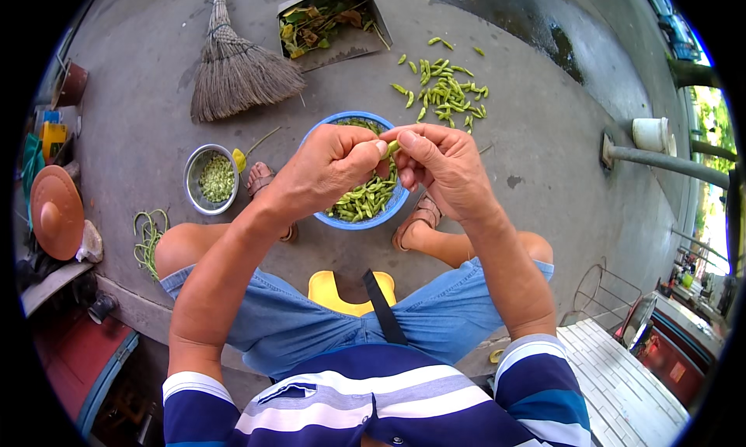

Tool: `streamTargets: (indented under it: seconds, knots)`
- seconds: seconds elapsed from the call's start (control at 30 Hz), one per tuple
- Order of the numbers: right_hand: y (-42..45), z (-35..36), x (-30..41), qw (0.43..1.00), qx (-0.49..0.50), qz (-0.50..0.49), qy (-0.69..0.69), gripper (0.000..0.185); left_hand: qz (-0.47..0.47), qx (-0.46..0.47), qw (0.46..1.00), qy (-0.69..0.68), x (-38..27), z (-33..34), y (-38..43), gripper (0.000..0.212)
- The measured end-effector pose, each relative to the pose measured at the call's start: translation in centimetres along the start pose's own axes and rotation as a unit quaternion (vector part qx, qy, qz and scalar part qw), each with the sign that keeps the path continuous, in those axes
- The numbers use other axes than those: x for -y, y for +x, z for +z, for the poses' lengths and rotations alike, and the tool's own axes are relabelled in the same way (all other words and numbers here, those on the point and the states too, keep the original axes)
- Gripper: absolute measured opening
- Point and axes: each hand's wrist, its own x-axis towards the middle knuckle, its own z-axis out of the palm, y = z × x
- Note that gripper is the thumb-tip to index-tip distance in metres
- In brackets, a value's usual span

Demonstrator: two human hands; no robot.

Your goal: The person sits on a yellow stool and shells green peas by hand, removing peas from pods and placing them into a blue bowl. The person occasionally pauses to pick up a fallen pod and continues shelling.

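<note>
Between the fingertips of my left hand [341,164] and my right hand [446,161] is one green soybean pod [391,149]. Both hands pinch it, one at each end, above a blue plastic basket [362,225]. Many green pods [368,199] fill the basket, partly hidden by my hands. To the left, a metal bowl [189,182] on the floor holds shelled pale-green beans [217,179]. Beyond the basket, to the right, a loose heap of pods [447,91] lies on the concrete.
A straw broom [245,77] and a dustpan [341,56] with dry leaves lie ahead. Long green beans [150,240] rest near my left knee. A yellow stool [323,292] shows between my legs. At right are a metal pipe [670,158] and a white bucket [650,135].
</note>
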Motion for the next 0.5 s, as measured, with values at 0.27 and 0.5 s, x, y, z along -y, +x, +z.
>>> streamTargets:
  seconds: [0.27, 0.5]
  knots:
    - [-0.5, 0.6, 0.0, 0.995, -0.052, -0.052, -0.060, 0.020, 0.000, -0.026, 1.000, 0.016, 0.3, 0.5, 0.2, 0.024]
    - [-0.5, 1.1, 0.1, 0.990, -0.061, -0.038, -0.118, 0.021, 0.012, -0.026, 0.999, 0.045, 1.2, 0.8, 0.3, 0.028]
